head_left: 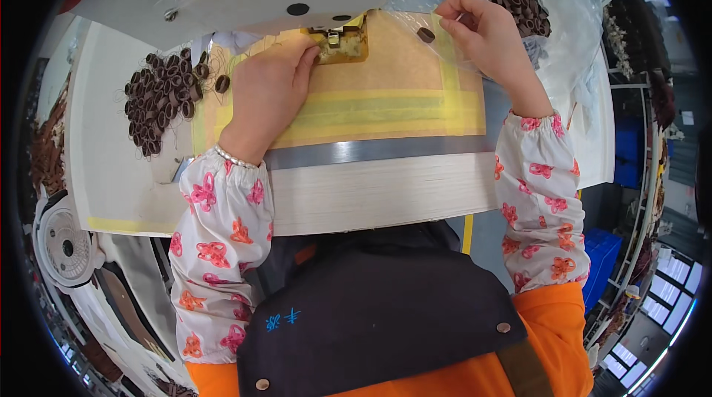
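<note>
My left hand (271, 84) rests beside the needle area (334, 41) of a white sewing machine (245, 0). Its fingers are bent together, and what they hold, if anything, is hidden. To the right, my right hand (486, 37) hovers at the edge of a clear plastic bag (575, 7), thumb and index finger curled close together; I cannot make out anything between them. A single brown loop (426, 35) lies just left of those fingertips. Many more brown loops (512, 0) fill the bag. Left of my left hand sits a pile of brown loops with loose threads (159, 100).
Yellow tape (386, 104) borders a tan sheet (400, 70) on the worktop. The white table's front edge (386, 200) runs before me. A white round fan (65, 241) stands at the left, and blue bins (602, 267) and shelving are at the right.
</note>
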Action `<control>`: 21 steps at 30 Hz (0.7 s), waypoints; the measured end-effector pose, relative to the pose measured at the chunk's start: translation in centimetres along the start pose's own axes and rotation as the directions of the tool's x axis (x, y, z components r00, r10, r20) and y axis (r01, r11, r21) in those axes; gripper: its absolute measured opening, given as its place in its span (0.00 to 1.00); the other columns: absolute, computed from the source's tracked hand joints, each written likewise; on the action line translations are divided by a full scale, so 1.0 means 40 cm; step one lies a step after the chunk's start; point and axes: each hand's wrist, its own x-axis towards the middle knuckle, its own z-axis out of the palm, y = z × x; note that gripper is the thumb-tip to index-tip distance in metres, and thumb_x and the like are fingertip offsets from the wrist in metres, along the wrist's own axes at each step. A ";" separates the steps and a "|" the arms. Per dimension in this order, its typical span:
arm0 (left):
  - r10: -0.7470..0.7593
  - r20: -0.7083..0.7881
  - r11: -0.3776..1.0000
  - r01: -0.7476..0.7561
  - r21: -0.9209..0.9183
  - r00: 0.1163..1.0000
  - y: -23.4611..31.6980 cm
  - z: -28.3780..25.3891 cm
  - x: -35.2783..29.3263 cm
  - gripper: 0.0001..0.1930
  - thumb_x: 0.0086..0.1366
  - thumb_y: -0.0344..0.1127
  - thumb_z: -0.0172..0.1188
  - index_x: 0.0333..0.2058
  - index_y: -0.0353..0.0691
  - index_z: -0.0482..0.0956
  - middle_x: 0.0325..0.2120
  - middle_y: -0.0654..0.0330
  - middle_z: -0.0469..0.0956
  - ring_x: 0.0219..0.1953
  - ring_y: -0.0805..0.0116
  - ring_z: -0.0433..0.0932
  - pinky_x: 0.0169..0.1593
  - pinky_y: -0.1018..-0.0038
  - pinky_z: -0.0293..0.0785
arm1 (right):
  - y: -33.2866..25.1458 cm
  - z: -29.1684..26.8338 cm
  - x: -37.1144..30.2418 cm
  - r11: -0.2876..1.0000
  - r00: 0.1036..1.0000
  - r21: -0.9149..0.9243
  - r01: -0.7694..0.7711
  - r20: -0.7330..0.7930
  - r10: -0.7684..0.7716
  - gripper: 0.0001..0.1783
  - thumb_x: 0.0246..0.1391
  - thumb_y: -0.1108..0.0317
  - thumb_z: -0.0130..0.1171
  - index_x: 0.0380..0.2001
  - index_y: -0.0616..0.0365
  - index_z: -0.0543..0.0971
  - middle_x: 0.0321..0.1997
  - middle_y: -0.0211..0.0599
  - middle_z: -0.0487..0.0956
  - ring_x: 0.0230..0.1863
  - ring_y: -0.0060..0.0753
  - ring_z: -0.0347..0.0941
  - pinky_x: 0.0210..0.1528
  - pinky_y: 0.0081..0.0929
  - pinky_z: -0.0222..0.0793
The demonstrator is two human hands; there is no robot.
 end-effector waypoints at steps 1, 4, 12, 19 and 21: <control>-0.010 -0.015 0.999 0.009 -0.043 1.000 -0.005 0.001 0.000 0.07 0.58 0.38 0.53 0.29 0.43 0.75 0.17 0.55 0.74 0.20 0.56 0.74 0.22 0.67 0.67 | -0.006 0.000 0.003 0.999 0.998 -0.042 0.033 0.048 -0.031 0.10 0.44 0.72 0.57 0.32 0.63 0.76 0.25 0.35 0.76 0.24 0.24 0.70 0.29 0.20 0.67; -0.029 -0.034 0.991 0.025 -0.129 0.999 -0.014 0.001 0.002 0.06 0.57 0.37 0.54 0.29 0.42 0.76 0.17 0.55 0.74 0.19 0.57 0.73 0.23 0.69 0.67 | 0.000 0.017 0.014 0.974 0.971 -0.119 0.193 0.167 -0.172 0.10 0.43 0.75 0.56 0.32 0.63 0.75 0.25 0.34 0.75 0.23 0.23 0.69 0.28 0.19 0.66; -0.271 0.274 0.807 0.373 -0.457 0.923 0.011 -0.044 0.009 0.06 0.60 0.31 0.53 0.32 0.36 0.75 0.17 0.69 0.71 0.21 0.85 0.64 0.25 0.86 0.60 | -0.034 0.054 -0.012 0.988 0.994 -0.132 0.084 0.079 -0.074 0.08 0.42 0.77 0.56 0.30 0.63 0.73 0.24 0.32 0.74 0.22 0.21 0.68 0.27 0.19 0.66; -0.182 0.403 0.604 0.426 -0.674 0.897 -0.013 -0.040 0.008 0.08 0.56 0.32 0.58 0.31 0.33 0.76 0.19 0.71 0.71 0.21 0.85 0.64 0.26 0.86 0.62 | -0.137 0.175 -0.046 0.718 0.977 0.668 -0.196 0.192 0.088 0.11 0.48 0.79 0.53 0.38 0.65 0.71 0.34 0.32 0.74 0.31 0.21 0.73 0.34 0.18 0.71; -0.190 0.430 0.570 0.455 -0.684 0.883 -0.001 -0.044 0.008 0.08 0.56 0.32 0.58 0.31 0.33 0.76 0.19 0.71 0.71 0.21 0.85 0.64 0.27 0.87 0.62 | -0.143 0.184 -0.047 0.523 0.942 0.789 -0.321 0.321 0.093 0.11 0.48 0.80 0.52 0.38 0.68 0.71 0.36 0.37 0.74 0.37 0.28 0.75 0.40 0.21 0.73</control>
